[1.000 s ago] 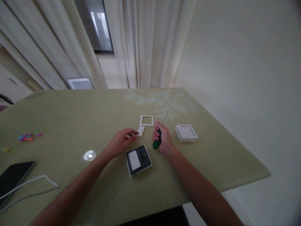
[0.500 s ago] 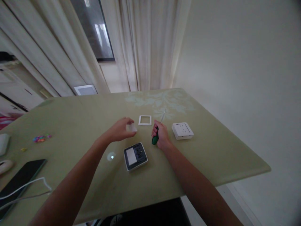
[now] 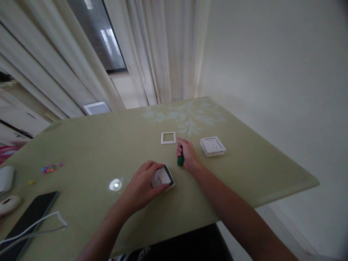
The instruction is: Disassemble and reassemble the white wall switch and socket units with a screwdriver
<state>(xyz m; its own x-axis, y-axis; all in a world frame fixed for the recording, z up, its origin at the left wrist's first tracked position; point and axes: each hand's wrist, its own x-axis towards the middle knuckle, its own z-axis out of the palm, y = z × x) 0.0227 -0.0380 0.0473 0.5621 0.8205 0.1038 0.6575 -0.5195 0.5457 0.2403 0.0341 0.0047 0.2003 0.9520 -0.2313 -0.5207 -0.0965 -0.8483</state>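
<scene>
My left hand (image 3: 144, 185) lies over a dark switch module (image 3: 166, 177) near the table's front edge, its fingers pinching a small white cover piece (image 3: 162, 176) against the module. My right hand (image 3: 186, 154) rests on the table just behind and to the right, closed round the green handle of a screwdriver (image 3: 181, 156) whose thin metal shaft points away from me. A white square frame (image 3: 168, 137) lies flat beyond the hands. A white wall socket (image 3: 212, 146) sits to the right of the screwdriver.
The table (image 3: 244, 174) has a pale green cloth with a leaf print at the back. At the left lie a dark phone (image 3: 27, 217), a white cable (image 3: 35, 228), small colourful bits (image 3: 50, 168) and white objects at the edge (image 3: 5, 181). Curtains hang behind.
My left hand came back from the spot near the white frame with the small white piece and set it down onto the dark module. The right hand stayed put with the screwdriver.
</scene>
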